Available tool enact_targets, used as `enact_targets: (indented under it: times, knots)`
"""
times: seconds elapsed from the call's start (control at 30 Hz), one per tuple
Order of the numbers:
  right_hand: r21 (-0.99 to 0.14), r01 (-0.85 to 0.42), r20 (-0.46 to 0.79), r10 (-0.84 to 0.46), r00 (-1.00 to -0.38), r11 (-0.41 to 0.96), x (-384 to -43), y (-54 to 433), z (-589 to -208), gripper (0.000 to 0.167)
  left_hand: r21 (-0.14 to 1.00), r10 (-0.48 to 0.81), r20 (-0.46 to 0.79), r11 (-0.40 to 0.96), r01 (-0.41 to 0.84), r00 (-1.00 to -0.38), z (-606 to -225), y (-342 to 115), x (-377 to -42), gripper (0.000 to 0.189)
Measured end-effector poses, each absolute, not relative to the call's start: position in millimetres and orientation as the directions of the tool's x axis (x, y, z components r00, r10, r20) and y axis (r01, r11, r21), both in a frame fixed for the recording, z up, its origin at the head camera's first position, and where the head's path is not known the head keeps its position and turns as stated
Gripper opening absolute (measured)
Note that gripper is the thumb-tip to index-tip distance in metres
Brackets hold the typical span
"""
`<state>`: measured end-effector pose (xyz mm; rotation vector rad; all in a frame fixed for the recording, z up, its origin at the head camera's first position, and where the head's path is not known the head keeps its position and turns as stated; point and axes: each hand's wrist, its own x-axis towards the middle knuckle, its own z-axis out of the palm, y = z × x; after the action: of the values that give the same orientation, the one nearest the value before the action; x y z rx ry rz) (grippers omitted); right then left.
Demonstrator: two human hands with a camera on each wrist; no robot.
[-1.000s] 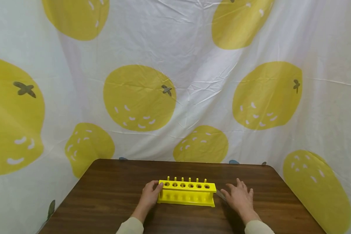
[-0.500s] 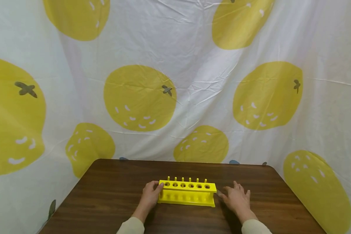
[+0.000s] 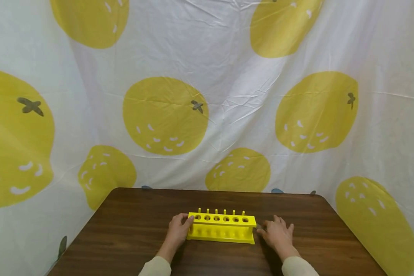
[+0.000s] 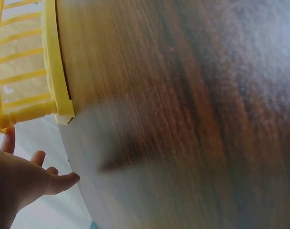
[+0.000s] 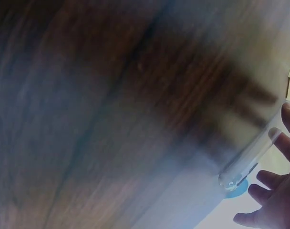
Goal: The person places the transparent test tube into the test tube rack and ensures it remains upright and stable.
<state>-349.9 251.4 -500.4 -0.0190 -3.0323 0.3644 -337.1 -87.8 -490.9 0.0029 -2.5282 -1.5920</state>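
A yellow test tube rack (image 3: 221, 228) stands upright on the table, with a row of round holes on top and a row of pegs behind. My left hand (image 3: 176, 231) holds its left end, the thumb on the top corner. In the left wrist view one finger touches the rack's end post and the other fingers stand apart from it. To the right of the rack my right hand (image 3: 278, 235) pinches a clear test tube (image 5: 243, 164) between thumb and index finger. The remaining fingers are spread. In the head view the tube is mostly hidden by the hand.
The dark wood-grain table (image 3: 141, 207) has rounded far corners. Behind it and along both sides hangs a white curtain (image 3: 234, 126) printed with large yellow lemons.
My right hand has moved slightly left and toward me, its fingers drawing in around the test tube. The left hand and the rack have stayed in place.
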Motion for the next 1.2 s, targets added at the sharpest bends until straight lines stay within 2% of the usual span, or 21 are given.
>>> enact_targets:
  times: [0.5,0.9,1.2]
  knots:
    - [-0.175,-0.009,0.169,0.021,-0.985,0.984,-343.1,255.3,-499.9,0.023,0.908,-0.106,0.096,0.417,0.043,-0.99,-492.2,-82.7,-337.6,0.039]
    - [-0.399,0.039,0.188,0.123,-0.975,0.916,-343.6,266.7,-489.2,0.028,0.91,-0.105,0.089,0.413,0.038,-0.99,-493.1,-86.1,-338.9,0.042]
    - [-0.567,-0.016,0.236,0.144,-0.961,0.824,-340.6,264.2,-476.0,0.032,0.908,-0.102,0.087,0.418,0.037,-0.991,-493.0,-87.5,-338.7,0.043]
